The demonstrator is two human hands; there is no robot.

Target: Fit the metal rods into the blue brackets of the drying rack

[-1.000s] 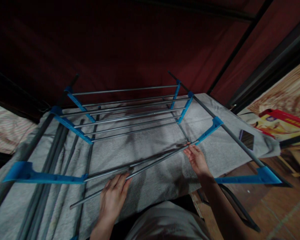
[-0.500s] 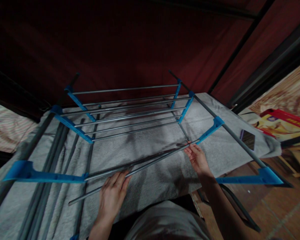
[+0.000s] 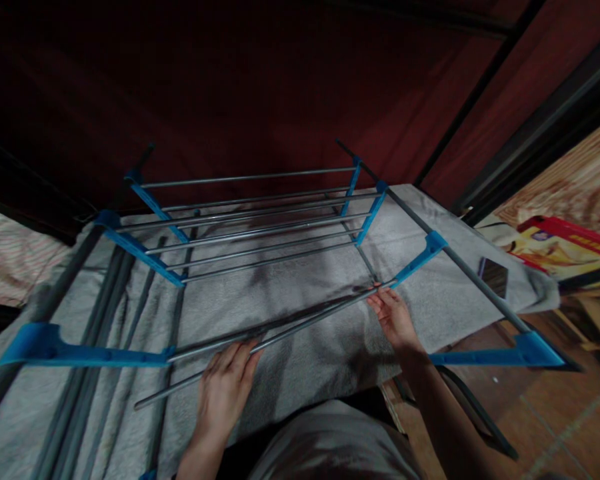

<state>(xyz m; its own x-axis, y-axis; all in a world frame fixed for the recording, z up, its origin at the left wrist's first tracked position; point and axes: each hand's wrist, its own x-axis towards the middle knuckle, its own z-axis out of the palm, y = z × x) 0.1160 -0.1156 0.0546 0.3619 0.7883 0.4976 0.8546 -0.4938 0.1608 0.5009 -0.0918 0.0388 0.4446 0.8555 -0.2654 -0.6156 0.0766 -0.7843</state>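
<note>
A thin grey metal tube (image 3: 300, 329) slants across the near side of a rack frame. My left hand (image 3: 229, 381) has its fingers wrapped over the tube toward its lower left end, which sticks out free. Near the other end, my right hand (image 3: 393, 315) pinches the tube beside a blue plastic bracket (image 3: 420, 259). A second tube (image 3: 205, 349) runs just behind it, its left end at the left blue bracket (image 3: 85, 352). Farther back, several tubes (image 3: 260, 233) span between blue brackets, forming shelves.
Grey cloth (image 3: 280, 293) covers the surface under the rack. Loose tubes (image 3: 93, 353) lie at the left. A phone (image 3: 494, 277) rests at the right, near a red and yellow box (image 3: 573, 250). A dark red panel (image 3: 260, 87) stands behind.
The view has shifted very slightly. Both hands keep the same hold on the tube, and the tube has hardly moved.
</note>
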